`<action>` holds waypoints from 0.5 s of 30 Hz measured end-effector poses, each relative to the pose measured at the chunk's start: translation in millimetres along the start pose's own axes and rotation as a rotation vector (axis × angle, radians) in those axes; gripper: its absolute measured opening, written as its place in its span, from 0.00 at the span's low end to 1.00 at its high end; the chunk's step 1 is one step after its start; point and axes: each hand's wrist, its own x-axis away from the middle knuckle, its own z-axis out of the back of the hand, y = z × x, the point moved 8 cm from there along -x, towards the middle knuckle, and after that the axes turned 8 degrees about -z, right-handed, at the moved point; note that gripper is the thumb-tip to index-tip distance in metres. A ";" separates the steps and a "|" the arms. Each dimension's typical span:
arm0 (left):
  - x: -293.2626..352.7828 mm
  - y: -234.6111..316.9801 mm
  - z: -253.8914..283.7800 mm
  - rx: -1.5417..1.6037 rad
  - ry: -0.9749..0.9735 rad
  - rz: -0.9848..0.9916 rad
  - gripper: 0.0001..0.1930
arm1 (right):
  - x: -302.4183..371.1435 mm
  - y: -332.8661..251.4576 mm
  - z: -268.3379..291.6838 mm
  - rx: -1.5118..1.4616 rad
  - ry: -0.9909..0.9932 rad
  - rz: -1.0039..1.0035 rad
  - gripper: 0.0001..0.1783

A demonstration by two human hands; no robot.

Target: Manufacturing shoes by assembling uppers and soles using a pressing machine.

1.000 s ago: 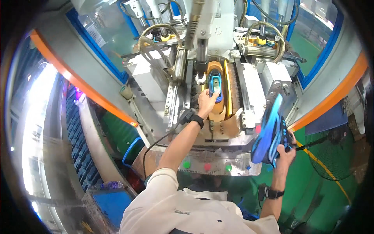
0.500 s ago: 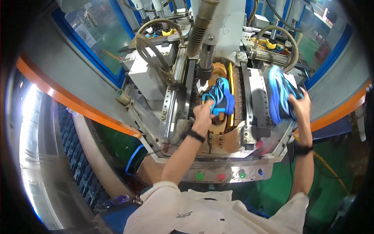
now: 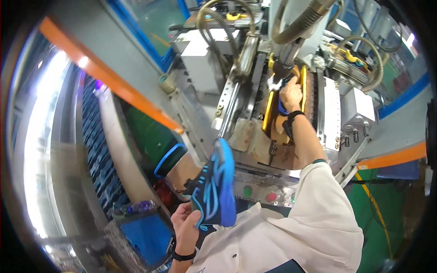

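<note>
Your left hand (image 3: 185, 224) is low, near your chest, and its fingers are closed around the heel end of a dark blue shoe (image 3: 215, 186) with light blue stripes. The shoe stands almost upright, with its toe pointing up toward the machine (image 3: 236, 95). Your right hand (image 3: 291, 94) is stretched forward into the middle bay of the machine, under the grey hose (image 3: 300, 20) — it rests on a second blue shoe (image 3: 283, 109) that sits between the yellow guides (image 3: 268, 109). The fingers curl over this shoe, but I cannot tell if they grip it firmly. On the front panel you see a green button (image 3: 247, 191) and a red button (image 3: 271, 197), just beside the shoe in your left hand.
</note>
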 end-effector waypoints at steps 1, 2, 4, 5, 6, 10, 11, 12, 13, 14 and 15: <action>9.3 -7.5 15.1 0.033 0.077 -0.027 0.15 | -4.8 1.4 -3.0 -0.008 -0.029 0.005 0.24; 22.5 -13.7 31.3 0.067 0.167 -0.056 0.15 | -6.0 1.6 -5.3 -0.019 -0.065 0.021 0.25; 44.3 -36.7 52.2 0.100 0.298 -0.060 0.13 | -15.5 20.6 -15.3 -0.051 -0.255 0.086 0.28; 63.2 -45.9 63.2 0.062 0.403 -0.040 0.13 | 9.8 -3.2 11.0 -0.137 -0.145 0.283 0.28; 76.7 -53.2 69.8 0.026 0.510 -0.013 0.14 | 42.7 -9.7 47.8 -0.241 -0.035 0.470 0.28; 115.7 -98.9 78.9 0.147 0.587 0.031 0.16 | 232.2 -29.6 131.8 -0.605 -0.514 0.615 0.14; 124.5 -107.6 81.7 0.188 0.634 0.082 0.17 | 278.9 -32.9 130.6 -0.660 -0.611 0.701 0.13; 135.6 -117.7 82.8 0.237 0.663 0.136 0.18 | 322.3 -30.1 122.1 -0.705 -0.695 0.779 0.12; 148.8 -130.5 88.1 0.276 0.680 0.135 0.18 | 356.7 -24.4 96.1 -0.661 -0.717 0.857 0.12; 160.5 -141.6 93.5 0.312 0.694 0.128 0.18 | 388.5 -17.9 65.5 -0.622 -0.731 0.935 0.12; 176.7 -143.9 95.0 0.340 0.732 0.134 0.17 | 412.1 -12.3 44.4 -0.648 -0.775 0.978 0.12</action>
